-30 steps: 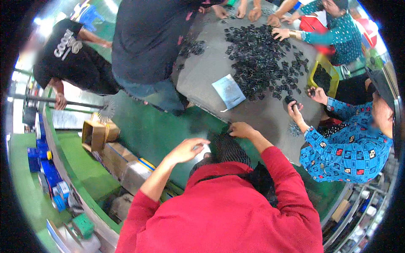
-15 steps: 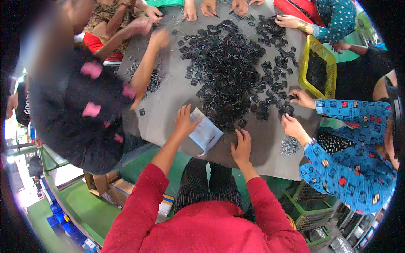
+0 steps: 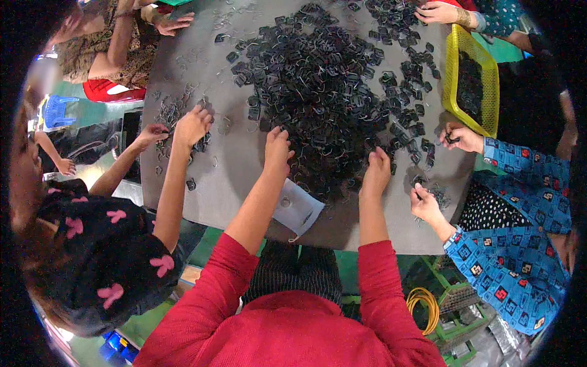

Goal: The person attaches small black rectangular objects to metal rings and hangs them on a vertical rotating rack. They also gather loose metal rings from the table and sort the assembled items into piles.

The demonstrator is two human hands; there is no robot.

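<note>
A large heap of small black plastic pieces with thin wire hooks [image 3: 318, 85] covers the middle of the table. At its near left edge is my left hand [image 3: 278, 150], fingers bent and closed against the pieces. My right hand [image 3: 376, 171] reaches the heap's near right edge with thumb and fingers drawn together. What either hand pinches, if anything, is too small to tell. A pale blue-white cloth pouch [image 3: 298, 209] lies flat between my forearms, near the table's front edge, partly behind my left wrist.
On the left, a person's hands [image 3: 192, 125] work over a smaller scatter of hooks. The person in blue patterned sleeves [image 3: 513, 165] handles black pieces on the right. A yellow basket [image 3: 452, 79] of black pieces stands at the right edge. Coiled yellow cable [image 3: 423, 309] lies below.
My left hand has left the pouch and moved forward to the heap. My right hand has moved forward and right, its fingers closing. The left neighbour has leaned back from the table.
</note>
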